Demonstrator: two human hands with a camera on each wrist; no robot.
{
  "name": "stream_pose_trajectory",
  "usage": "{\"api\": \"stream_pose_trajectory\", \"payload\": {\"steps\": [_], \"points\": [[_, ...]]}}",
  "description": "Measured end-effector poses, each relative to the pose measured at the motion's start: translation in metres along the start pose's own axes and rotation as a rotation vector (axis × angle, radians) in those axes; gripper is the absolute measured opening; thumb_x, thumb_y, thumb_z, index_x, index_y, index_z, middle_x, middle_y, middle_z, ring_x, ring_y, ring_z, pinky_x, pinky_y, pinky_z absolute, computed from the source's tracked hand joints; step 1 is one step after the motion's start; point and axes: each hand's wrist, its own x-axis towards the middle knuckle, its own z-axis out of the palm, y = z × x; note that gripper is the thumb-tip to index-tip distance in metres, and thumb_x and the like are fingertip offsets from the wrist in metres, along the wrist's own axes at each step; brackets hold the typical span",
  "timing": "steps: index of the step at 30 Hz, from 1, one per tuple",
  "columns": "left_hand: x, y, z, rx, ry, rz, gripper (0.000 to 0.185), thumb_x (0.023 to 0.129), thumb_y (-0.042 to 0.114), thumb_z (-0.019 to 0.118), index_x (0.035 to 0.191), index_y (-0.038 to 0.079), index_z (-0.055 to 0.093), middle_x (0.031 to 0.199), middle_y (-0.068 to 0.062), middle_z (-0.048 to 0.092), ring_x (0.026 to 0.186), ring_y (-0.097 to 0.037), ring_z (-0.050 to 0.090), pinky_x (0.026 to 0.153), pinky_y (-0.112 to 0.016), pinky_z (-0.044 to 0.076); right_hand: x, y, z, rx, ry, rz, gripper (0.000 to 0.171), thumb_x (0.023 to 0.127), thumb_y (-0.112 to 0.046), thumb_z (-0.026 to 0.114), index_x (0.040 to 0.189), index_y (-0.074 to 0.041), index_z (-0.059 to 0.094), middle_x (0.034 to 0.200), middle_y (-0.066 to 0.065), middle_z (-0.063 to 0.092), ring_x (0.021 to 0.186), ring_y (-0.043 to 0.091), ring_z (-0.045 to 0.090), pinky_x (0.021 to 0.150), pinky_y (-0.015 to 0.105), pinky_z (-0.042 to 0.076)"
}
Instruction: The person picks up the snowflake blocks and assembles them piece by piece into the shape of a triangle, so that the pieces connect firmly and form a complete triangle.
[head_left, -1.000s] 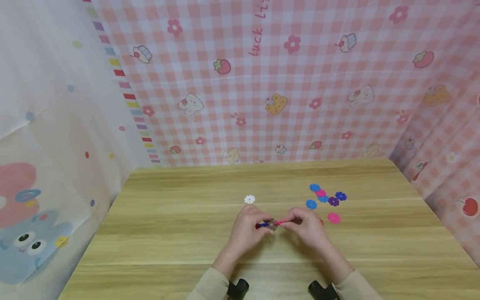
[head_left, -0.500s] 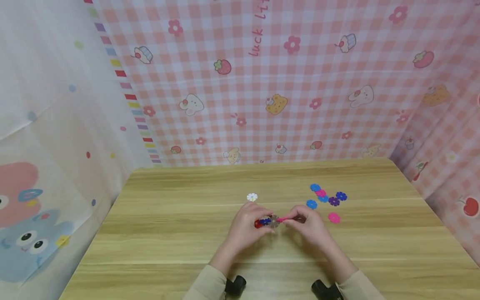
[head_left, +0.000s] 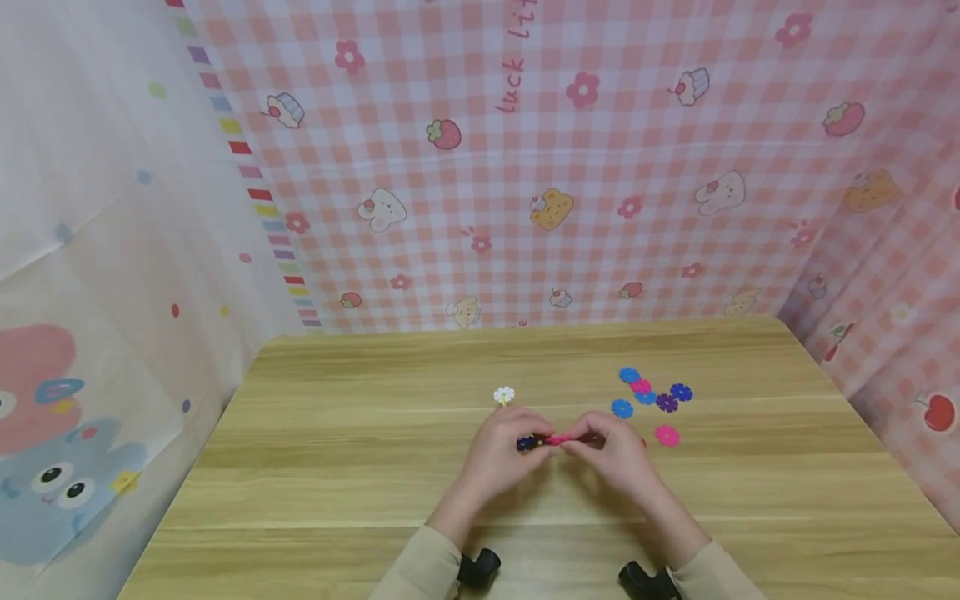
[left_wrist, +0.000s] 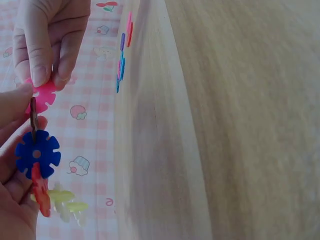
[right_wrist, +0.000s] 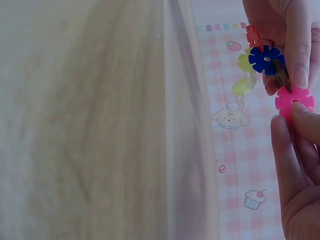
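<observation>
Both hands meet above the middle of the wooden table [head_left: 360,467]. My left hand [head_left: 504,446] holds a small chain of interlocked snowflake discs: a blue disc [left_wrist: 37,154], a red one [left_wrist: 40,192], a brown one [left_wrist: 33,115] and pale yellow ones [left_wrist: 65,205]. My right hand [head_left: 609,450] pinches a pink disc [left_wrist: 44,93] between thumb and fingers, against the brown disc at the chain's end. In the right wrist view the pink disc [right_wrist: 294,99] sits just below the blue disc [right_wrist: 265,59].
Several loose discs [head_left: 651,396] in blue, pink and purple lie on the table to the right of my hands, with one more pink disc [head_left: 667,436] nearer. A white disc [head_left: 504,395] lies just beyond my left hand. Patterned cloth walls [head_left: 570,167] surround the table.
The hands have closed together slightly; the chain is now more hidden in my left hand, and the pink disc sits tighter against it. The loose discs have not moved.
</observation>
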Motion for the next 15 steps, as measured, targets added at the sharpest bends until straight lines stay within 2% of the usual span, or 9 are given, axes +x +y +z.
{"api": "stream_pose_trajectory", "payload": {"steps": [9, 15], "points": [[0.000, -0.001, 0.001, -0.050, -0.003, -0.029, 0.006, 0.082, 0.010, 0.081, 0.086, 0.012, 0.078, 0.090, 0.002, 0.072, 0.091, -0.013, 0.064, 0.087, -0.030, 0.049, -0.001, 0.000, -0.001, 0.031, -0.033, -0.031, 0.009, 0.085, -0.002, 0.076, 0.088, -0.010, 0.073, 0.087, -0.001, 0.069, 0.084, 0.014, 0.065, 0.076, 0.026, 0.056], [-0.001, -0.003, 0.002, -0.049, -0.004, -0.025, 0.005, 0.081, 0.009, 0.081, 0.084, 0.012, 0.078, 0.086, 0.003, 0.072, 0.087, -0.013, 0.064, 0.085, -0.029, 0.049, -0.001, 0.009, -0.015, 0.068, -0.072, -0.005, 0.011, 0.088, -0.007, 0.074, 0.099, -0.005, 0.071, 0.096, 0.004, 0.070, 0.091, 0.016, 0.066, 0.084, 0.028, 0.054]]}}
